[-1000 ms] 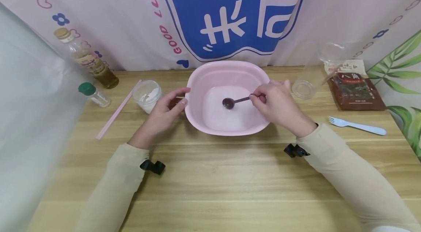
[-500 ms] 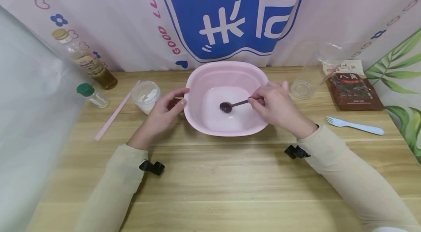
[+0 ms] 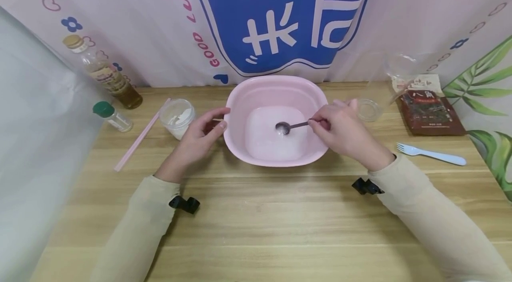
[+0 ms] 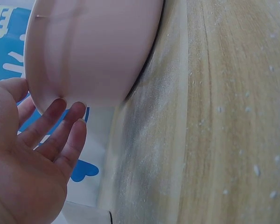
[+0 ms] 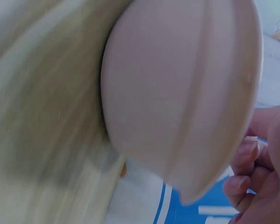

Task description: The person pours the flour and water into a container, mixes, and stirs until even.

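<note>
A pink plastic basin (image 3: 277,160) stands on the wooden table with whitish, cloudy contents in its bottom. My left hand (image 3: 200,133) grips its left rim; in the left wrist view the thumb lies at the rim and the other fingertips (image 4: 60,103) touch the outer wall. Over the basin's right side, my right hand (image 3: 340,129) pinches the handle of a small dark brown measuring spoon (image 3: 283,128). The spoon's bowl is low inside the basin and holds something pale. In the right wrist view the basin's wall (image 5: 163,84) hides the spoon.
Left of the basin are an open jar of white powder (image 3: 177,117), pink chopsticks (image 3: 143,134), a green-capped shaker (image 3: 113,116) and an oil bottle (image 3: 107,75). To the right lie a clear cup (image 3: 370,110), a brown spice packet (image 3: 430,111) and a pale blue fork (image 3: 432,154).
The spoon first shifts slightly left in the basin, then right, its bowl now turned with pale matter in it. My right hand moves right with it; the left hand stays on the rim.
</note>
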Action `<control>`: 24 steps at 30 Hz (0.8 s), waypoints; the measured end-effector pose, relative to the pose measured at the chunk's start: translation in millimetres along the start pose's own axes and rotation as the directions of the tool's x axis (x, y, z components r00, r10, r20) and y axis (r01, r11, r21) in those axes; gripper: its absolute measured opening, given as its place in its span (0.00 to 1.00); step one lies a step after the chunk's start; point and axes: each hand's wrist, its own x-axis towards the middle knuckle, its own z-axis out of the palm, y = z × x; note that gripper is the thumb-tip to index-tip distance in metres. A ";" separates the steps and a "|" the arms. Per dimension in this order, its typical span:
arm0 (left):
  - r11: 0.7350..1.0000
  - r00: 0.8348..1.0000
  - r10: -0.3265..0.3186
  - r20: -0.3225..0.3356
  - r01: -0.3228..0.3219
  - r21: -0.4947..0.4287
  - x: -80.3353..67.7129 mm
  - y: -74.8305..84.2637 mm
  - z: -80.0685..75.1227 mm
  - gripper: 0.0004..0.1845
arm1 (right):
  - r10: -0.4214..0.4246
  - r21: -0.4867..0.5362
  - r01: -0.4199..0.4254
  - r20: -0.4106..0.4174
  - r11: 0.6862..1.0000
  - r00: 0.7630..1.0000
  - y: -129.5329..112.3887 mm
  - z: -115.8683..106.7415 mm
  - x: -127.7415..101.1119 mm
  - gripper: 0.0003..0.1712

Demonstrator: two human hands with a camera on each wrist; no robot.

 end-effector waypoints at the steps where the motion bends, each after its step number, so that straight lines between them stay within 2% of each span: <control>1: 1.000 1.000 0.005 0.001 -0.005 -0.001 0.6 0.4 -0.2 0.25 | -0.026 0.012 0.026 0.001 1.000 1.000 -2.4 1.9 -0.5 0.04; 9: 1.000 1.000 0.013 -0.001 -0.013 0.010 0.1 1.0 0.2 0.24 | -0.139 0.109 0.129 0.083 0.986 0.987 -17.1 13.8 -3.5 0.04; 13: 1.000 1.000 0.011 -0.002 -0.011 0.016 -2.5 -0.1 0.7 0.24 | -0.148 0.104 0.138 0.095 0.985 0.984 -20.1 18.0 -3.7 0.04; 18: 1.000 1.000 0.000 0.005 0.000 0.015 -3.4 -1.7 0.9 0.24 | -0.073 0.003 0.073 0.026 0.997 0.997 -16.8 17.8 2.2 0.04; 21: 1.000 1.000 -0.004 0.005 0.004 0.020 -3.2 -2.1 0.3 0.24 | -0.047 -0.085 0.046 -0.006 0.995 0.999 -9.0 14.3 7.0 0.04; 24: 1.000 1.000 -0.012 0.009 0.012 0.029 -2.2 -1.0 -0.7 0.25 | -0.027 -0.130 0.022 -0.034 0.991 0.999 -0.9 8.1 8.2 0.04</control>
